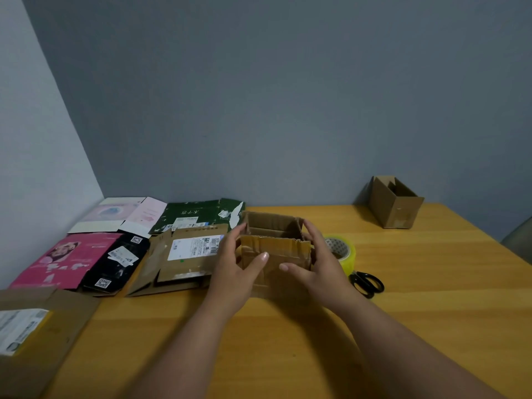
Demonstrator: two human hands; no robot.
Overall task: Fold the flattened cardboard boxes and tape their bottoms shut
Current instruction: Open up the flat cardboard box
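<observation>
Light: dim and even, with soft shadows.
Sharpness: the whole view was slightly blurred.
Edges: wide-angle bending was visible.

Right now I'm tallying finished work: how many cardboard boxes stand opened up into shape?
2: a small brown cardboard box held between both hands at the table's centre, and another brown cardboard box at the far right corner.

Wooden table (431, 298), yellow-toned grain. Black-handled scissors (367, 283) lie flat on it, right of centre. Grey wall (273, 96) behind; paler wall (34, 154) at left.
</observation>
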